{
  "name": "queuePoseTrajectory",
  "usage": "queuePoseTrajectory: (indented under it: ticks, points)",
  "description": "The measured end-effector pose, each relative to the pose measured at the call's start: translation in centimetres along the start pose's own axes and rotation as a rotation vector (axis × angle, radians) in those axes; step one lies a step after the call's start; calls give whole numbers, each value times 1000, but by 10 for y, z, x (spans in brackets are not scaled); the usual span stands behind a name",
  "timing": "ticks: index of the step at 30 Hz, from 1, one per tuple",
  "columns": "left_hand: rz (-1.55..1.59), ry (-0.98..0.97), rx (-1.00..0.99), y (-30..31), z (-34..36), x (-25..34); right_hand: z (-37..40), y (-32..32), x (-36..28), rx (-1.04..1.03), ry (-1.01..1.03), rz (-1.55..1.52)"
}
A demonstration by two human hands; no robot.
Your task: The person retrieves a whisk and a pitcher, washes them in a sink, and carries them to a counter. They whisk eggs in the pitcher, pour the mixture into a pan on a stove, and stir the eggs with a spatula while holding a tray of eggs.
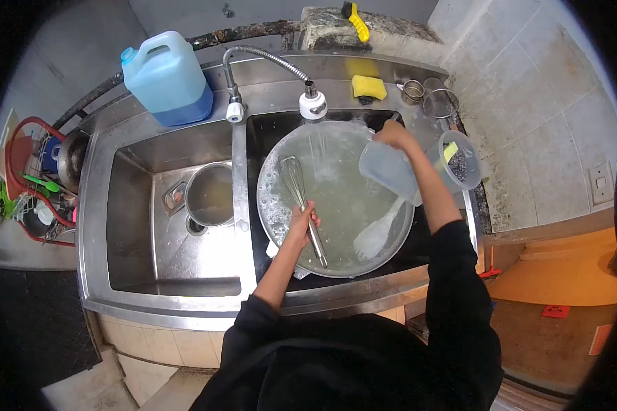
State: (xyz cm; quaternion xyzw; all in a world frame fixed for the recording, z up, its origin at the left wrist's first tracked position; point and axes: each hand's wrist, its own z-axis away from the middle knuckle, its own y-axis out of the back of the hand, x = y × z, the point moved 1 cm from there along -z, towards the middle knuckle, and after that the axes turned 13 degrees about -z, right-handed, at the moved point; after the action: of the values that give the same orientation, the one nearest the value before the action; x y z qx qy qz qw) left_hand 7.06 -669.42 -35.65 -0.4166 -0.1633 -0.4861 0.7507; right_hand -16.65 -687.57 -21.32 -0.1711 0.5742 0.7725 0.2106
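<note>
My left hand (301,222) is closed around the handle of a metal balloon whisk (292,177), held over the left side of a large round basin (405,234). Cloudy water and some suds fill the basin. At its upper right, my right hand (393,134) is closed on a translucent plastic container (389,166), tilted over the water; my forearm hides part of it. A whitish, paddle-like item (376,238) lies in the water at the lower right. Above the basin hangs the white tap head (313,105), with water apparently streaming down.
The left sink bowl (131,226) holds a metal pot (210,195) of murky water. A jug of blue liquid (168,79) stands on the back ledge. Near the wall are a yellow sponge (369,87), a strainer (440,103) and a clear tub (467,171). A dish rack (38,178) stands left.
</note>
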Motion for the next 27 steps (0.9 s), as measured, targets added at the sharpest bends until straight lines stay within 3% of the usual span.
queuePoseTrajectory:
  ticks: [2,4,6,8,9,10,16,18,19,21,22,24,25,27]
  points:
    - [-53,-29,-34,6,-29,-19,12,-24,7,162,207,37]
    - [-131,28,88,15,-57,-39,33,-40,4,203,141,-57]
    - [-16,42,68,23,-73,-57,46,-53,10,109,41,-28]
    - [-338,276,83,28,-70,-58,52,-81,29,162,63,-44]
    - [-575,82,-142,77,-118,-117,56,-92,36,220,86,-66]
    - [-567,178,-84,71,-112,-115,61,-98,35,220,85,-66]
    - [-142,417,92,14,-55,-72,66,-126,0,186,24,-26]
    - [15,443,97,0,-31,-52,55,-135,-3,336,30,-165]
    - [12,441,99,-1,-26,-49,47,-145,7,337,31,-169]
    - [383,412,-54,-5,-17,-37,33,-159,24,541,24,-327]
    - [385,400,-55,-7,-7,-28,32,-159,27,543,36,-330]
    - [427,422,-60,-15,15,-11,28,-156,40,306,-167,-308]
    - [430,411,-65,-15,23,-5,19,-170,63,310,-156,-306]
    - [456,399,-194,-10,40,4,0,-206,120,422,-251,-617]
